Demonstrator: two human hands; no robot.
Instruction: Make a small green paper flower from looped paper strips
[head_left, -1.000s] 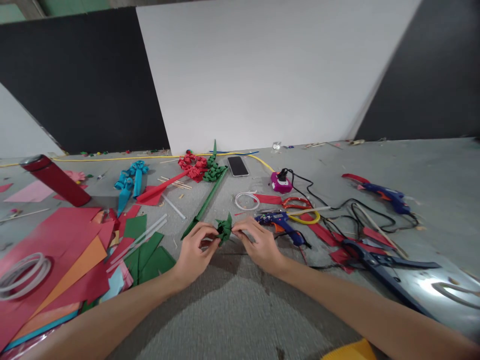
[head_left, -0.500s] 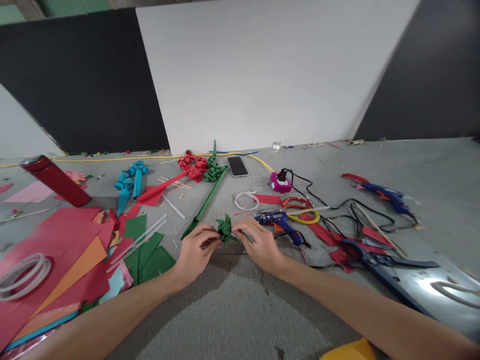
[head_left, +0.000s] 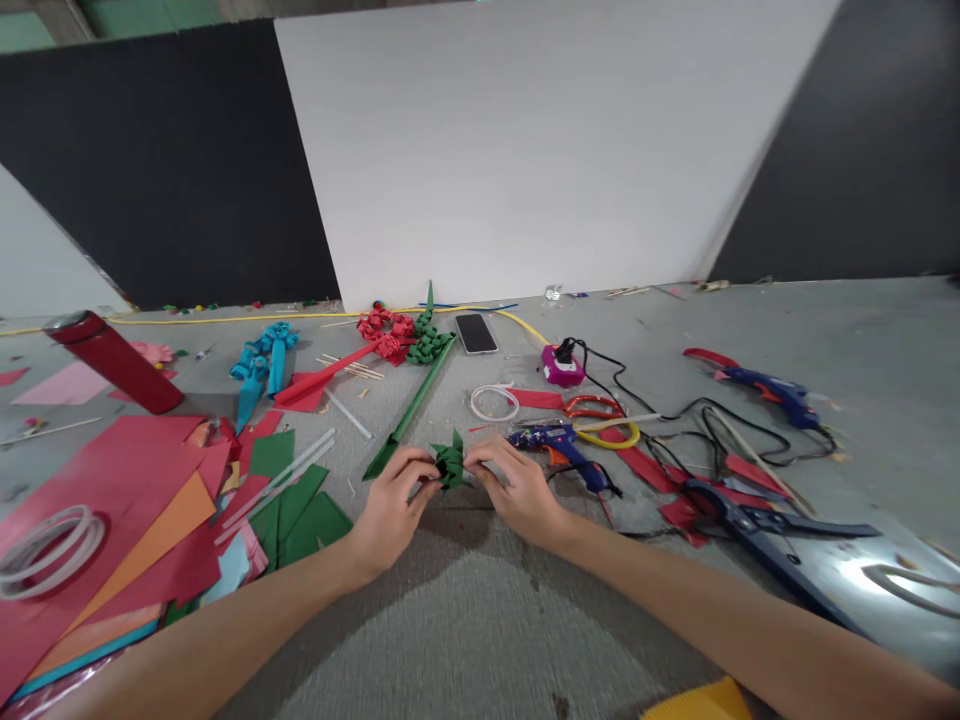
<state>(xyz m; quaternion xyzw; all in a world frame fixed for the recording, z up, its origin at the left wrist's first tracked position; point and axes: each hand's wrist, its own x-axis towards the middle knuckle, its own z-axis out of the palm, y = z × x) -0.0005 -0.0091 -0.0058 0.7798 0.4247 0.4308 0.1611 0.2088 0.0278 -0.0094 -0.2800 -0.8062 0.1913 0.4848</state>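
A small green paper flower (head_left: 450, 463) with pointed, curled petals is held between my two hands, close above the grey surface. My left hand (head_left: 394, 505) pinches its left side between thumb and fingers. On the other side, the fingertips of my right hand (head_left: 521, 490) are closed on its edge. Just beyond my left hand lies a rolled green paper stem (head_left: 412, 410). Behind it are green curled paper flowers (head_left: 427, 345) and red paper flowers (head_left: 386, 335). A blue glue gun (head_left: 559, 445) rests right beside my right hand.
Coloured paper sheets (head_left: 120, 470), a white tape roll (head_left: 56, 550) and a red bottle (head_left: 116, 362) occupy the left. Blue paper flowers (head_left: 262, 360) lie behind. At right are scissors (head_left: 600, 408), a purple power socket (head_left: 561, 365), cables, another glue gun (head_left: 780, 393) and a dark long-handled cutter (head_left: 750, 525). A phone (head_left: 475, 334) lies behind.
The green paper flower has turned slightly between my fingertips, its upright petal shifting a little to the right. Both hands stay in nearly the same place.
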